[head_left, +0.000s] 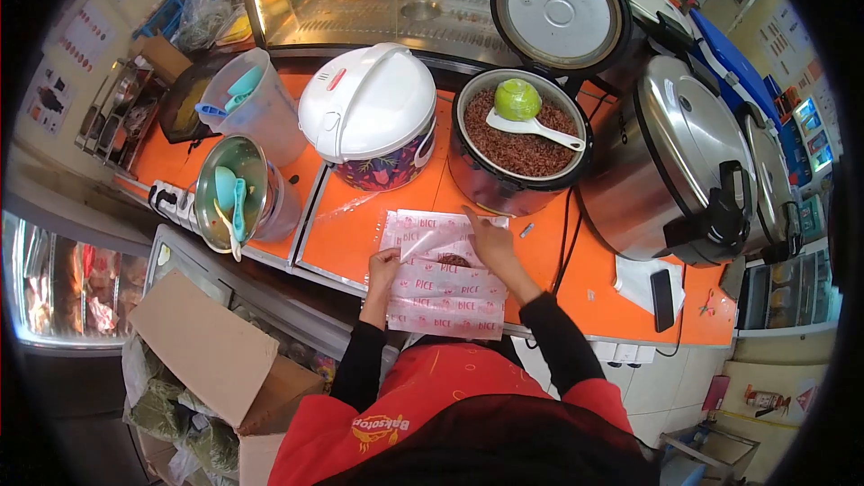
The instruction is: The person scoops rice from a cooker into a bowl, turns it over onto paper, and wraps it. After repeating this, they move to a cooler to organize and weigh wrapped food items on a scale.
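A pink-and-white sheet of rice wrapping paper (447,287), printed with "RICE", lies on the orange counter in front of me. Part of its upper side is folded over, and a small patch of dark red rice (454,261) shows near the middle. My left hand (384,272) pinches the paper's left edge. At the upper right, my right hand (495,247) is on the sheet, its index finger stretched out and the other fingers curled at the paper's edge. Just beyond stands an open rice cooker (517,139) of red rice, with a white rice paddle (537,129) and a green rounded object (517,99) on top.
A white-lidded rice cooker (367,108) stands left of the open one. Further left are a plastic pitcher (256,117) and a metal container (216,202) with utensils. A large steel cooker (666,162), phone (662,300) and scissors (707,304) are right. An open cardboard box (207,342) sits lower left.
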### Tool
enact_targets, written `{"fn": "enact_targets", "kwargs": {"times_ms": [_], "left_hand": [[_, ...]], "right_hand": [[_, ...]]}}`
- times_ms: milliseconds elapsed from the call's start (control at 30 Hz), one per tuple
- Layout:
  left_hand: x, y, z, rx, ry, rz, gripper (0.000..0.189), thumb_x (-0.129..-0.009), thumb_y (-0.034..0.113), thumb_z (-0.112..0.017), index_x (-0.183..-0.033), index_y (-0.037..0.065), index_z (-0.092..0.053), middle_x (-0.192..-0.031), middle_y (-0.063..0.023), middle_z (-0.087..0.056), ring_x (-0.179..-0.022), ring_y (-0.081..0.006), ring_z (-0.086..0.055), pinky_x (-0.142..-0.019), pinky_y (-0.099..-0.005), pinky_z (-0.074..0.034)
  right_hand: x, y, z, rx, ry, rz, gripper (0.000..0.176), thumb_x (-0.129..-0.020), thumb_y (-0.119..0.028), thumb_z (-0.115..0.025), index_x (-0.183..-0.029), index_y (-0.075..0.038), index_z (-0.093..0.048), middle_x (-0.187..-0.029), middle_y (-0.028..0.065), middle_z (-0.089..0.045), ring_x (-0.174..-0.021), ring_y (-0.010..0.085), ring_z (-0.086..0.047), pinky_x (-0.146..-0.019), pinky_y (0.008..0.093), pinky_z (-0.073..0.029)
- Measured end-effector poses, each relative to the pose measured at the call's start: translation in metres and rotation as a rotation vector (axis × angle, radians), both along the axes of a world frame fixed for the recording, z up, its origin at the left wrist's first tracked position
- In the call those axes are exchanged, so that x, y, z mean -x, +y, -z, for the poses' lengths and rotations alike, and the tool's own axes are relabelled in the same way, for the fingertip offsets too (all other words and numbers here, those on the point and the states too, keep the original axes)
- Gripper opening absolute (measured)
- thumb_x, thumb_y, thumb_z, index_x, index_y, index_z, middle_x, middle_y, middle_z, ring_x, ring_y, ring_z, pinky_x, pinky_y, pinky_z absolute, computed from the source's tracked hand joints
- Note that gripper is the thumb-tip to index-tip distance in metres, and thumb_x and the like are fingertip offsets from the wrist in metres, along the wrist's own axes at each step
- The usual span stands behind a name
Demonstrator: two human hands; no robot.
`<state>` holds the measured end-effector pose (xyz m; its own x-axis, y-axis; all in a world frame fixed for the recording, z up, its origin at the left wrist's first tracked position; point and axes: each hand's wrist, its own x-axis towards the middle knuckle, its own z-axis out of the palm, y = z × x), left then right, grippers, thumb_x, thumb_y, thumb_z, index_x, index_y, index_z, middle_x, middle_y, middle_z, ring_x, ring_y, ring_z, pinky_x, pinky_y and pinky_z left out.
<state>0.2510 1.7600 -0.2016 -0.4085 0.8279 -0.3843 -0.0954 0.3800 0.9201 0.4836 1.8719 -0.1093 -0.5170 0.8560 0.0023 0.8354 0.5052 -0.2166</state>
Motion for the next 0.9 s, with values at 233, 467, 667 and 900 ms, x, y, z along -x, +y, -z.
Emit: {"fn": "enact_targets", "kwargs": {"times_ms": [233,467,667,900], "left_hand": [[-0.066,-0.041,-0.081,-0.549,1.241,-0.168,0.034,-0.075,0.002,-0.059,-0.109,0.006,-0.06,-0.1,-0.0093,-0.058,-0.095,-0.0271,-0.055,-0.086,-0.0415,-0.041],[-0.098,-0.065,-0.064,-0.625,1.217,0.642,0.047,-0.078,0.02,-0.062,-0.124,0.011,-0.052,-0.129,-0.0102,-0.048,-0.123,-0.0277,-0.04,-0.104,-0.0522,-0.026],[-0.104,-0.057,-0.073,-0.417,1.132,0.73,0.049,-0.08,0.022,-0.059,-0.126,0.009,-0.048,-0.13,-0.0124,-0.046,-0.124,-0.0302,-0.038,-0.105,-0.0529,-0.022],[-0.111,-0.054,-0.056,-0.445,0.7,-0.088,0.039,-0.078,0.015,-0.059,-0.116,0.008,-0.052,-0.114,-0.0158,-0.051,-0.121,-0.0302,-0.041,-0.102,-0.0539,-0.024]], "right_hand": [[0.008,0.018,-0.038,-0.17,-0.051,-0.336,0.024,-0.075,-0.021,-0.062,-0.093,-0.006,-0.059,-0.088,0.0128,-0.062,-0.084,0.027,-0.063,-0.07,0.0383,-0.049],[-0.011,0.016,-0.048,0.186,0.219,-0.484,0.022,-0.075,-0.014,-0.061,-0.095,-0.006,-0.056,-0.095,0.0114,-0.059,-0.091,0.0264,-0.058,-0.077,0.0367,-0.045],[-0.035,-0.061,-0.037,-0.063,0.273,-0.473,0.019,-0.075,-0.012,-0.053,-0.093,-0.008,-0.057,-0.087,0.0081,-0.057,-0.087,0.0252,-0.056,-0.075,0.0365,-0.043],[-0.039,-0.105,0.014,-0.215,0.502,-0.206,0.016,-0.067,-0.003,-0.057,-0.083,-0.008,-0.058,-0.079,0.0061,-0.053,-0.084,0.0239,-0.053,-0.074,0.0355,-0.042]]}}
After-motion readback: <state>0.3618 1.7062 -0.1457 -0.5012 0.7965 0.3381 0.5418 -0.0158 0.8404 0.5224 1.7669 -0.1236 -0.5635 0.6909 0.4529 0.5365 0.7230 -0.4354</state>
